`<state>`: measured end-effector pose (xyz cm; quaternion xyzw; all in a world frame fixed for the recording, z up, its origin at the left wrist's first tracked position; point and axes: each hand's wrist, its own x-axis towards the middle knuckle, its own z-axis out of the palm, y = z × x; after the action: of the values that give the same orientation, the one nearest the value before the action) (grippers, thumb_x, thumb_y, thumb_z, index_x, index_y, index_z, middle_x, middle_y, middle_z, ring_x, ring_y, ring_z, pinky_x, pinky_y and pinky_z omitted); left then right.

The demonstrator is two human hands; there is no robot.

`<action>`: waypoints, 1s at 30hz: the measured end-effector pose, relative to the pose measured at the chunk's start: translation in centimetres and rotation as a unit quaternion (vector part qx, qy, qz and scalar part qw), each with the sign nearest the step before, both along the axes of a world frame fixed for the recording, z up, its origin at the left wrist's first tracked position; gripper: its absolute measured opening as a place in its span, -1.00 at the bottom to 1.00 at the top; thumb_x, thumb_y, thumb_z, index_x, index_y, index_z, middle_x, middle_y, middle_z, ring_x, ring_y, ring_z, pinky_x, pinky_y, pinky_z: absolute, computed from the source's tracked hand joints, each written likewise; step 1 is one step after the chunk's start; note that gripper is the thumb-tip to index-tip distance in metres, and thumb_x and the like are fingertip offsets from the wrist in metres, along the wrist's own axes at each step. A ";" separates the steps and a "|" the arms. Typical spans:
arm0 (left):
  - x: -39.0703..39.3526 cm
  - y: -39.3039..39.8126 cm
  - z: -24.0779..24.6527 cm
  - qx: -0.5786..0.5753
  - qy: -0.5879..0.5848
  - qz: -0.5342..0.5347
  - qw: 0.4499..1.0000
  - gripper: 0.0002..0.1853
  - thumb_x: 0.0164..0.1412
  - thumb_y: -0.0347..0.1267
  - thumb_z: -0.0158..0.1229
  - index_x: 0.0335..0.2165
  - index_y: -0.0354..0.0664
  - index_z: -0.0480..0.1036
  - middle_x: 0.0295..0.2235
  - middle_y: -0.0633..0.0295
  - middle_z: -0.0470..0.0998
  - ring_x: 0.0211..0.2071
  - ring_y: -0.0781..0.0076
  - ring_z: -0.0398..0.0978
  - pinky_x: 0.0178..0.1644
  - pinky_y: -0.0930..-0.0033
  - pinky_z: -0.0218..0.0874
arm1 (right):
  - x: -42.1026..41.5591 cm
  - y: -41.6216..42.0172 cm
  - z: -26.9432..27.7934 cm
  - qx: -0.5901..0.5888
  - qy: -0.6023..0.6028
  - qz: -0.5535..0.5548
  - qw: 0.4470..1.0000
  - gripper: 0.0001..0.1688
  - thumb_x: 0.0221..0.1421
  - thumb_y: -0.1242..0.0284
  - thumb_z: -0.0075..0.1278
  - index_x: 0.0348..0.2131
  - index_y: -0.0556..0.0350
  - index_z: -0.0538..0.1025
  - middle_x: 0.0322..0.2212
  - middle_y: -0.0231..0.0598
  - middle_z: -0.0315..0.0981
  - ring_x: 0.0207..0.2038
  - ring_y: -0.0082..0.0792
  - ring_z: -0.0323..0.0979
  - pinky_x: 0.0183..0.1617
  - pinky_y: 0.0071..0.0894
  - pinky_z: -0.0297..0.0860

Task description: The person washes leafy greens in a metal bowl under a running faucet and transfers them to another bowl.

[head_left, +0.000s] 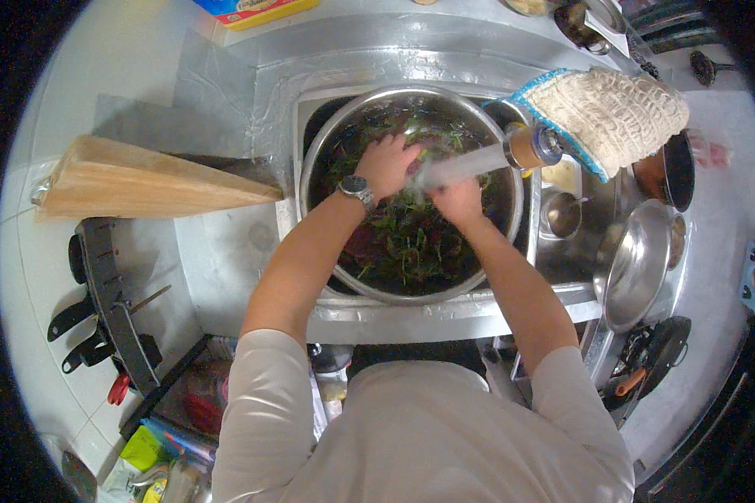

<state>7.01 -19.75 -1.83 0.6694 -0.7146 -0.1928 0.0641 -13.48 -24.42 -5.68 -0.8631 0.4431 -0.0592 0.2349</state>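
A large stainless steel basin (pixel 415 298) rests over the sink, filled with water and leafy greens (pixel 409 251), some of them purplish. My left hand (pixel 387 165), with a metal wristwatch (pixel 355 185) at the wrist, reaches palm down among the leaves. Its fingers are partly spread, and what lies under the palm is hidden. Opposite it, my right hand (pixel 459 198) is blurred, its fingers in the leaves beneath the water stream (pixel 465 168). That stream runs from a faucet (pixel 531 148) at the basin's right rim. Whether either hand grips any leaves is hidden.
A knitted cloth (pixel 610 119) hangs beside the faucet. In the right sink bowl sits a small metal cup (pixel 561 214). A steel bowl (pixel 638 267) leans at the sink's right edge. Wooden boards (pixel 157 182) stand at left, above a knife rack (pixel 110 295).
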 end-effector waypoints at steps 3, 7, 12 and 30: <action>-0.2 -0.2 1.4 0.002 0.023 -0.006 1.000 -0.53 0.05 -0.43 0.23 0.00 -0.11 0.44 -0.07 0.03 0.45 -0.04 -0.02 0.45 -0.01 0.00 0.38 | -0.1 -1.3 1.6 0.044 -0.037 -0.031 0.998 -0.64 -0.08 0.34 0.22 -0.22 0.05 0.63 -0.15 0.03 0.55 -0.01 0.14 0.43 0.09 0.05 0.40; 0.2 0.2 8.6 -0.074 0.094 -0.004 0.993 -0.57 0.03 -0.45 0.26 -0.06 -0.16 0.44 -0.13 0.02 0.45 -0.08 -0.03 0.46 -0.02 0.03 0.37 | 0.2 -0.8 9.6 0.038 -0.132 -0.083 0.987 -0.73 -0.08 0.42 0.18 -0.30 0.13 0.60 -0.25 0.08 0.54 -0.08 0.14 0.45 0.02 0.05 0.41; 1.3 2.0 11.6 -0.149 0.058 -0.066 0.985 -0.50 0.02 -0.39 0.31 -0.01 -0.15 0.45 -0.03 0.03 0.44 -0.03 -0.03 0.45 0.04 0.06 0.35 | -2.4 1.0 12.4 -0.081 -0.169 -0.011 0.982 -0.62 -0.12 0.61 0.10 -0.20 0.07 0.54 -0.06 -0.02 0.39 0.03 0.11 0.34 0.09 0.02 0.38; 0.0 -1.2 3.4 0.046 0.078 0.023 0.996 -0.56 0.08 -0.41 0.24 -0.01 -0.10 0.49 -0.09 0.02 0.54 -0.02 -0.06 0.48 0.07 0.03 0.36 | 0.9 -0.8 1.5 0.017 -0.030 -0.039 0.999 -0.64 0.05 0.45 0.06 -0.10 0.03 0.54 -0.22 0.07 0.57 -0.16 0.22 0.53 -0.11 0.12 0.47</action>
<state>7.02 -20.98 1.61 0.6713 -0.6819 -0.2753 0.0930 -12.58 -25.22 -4.18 -0.8389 0.4699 -0.0868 0.2606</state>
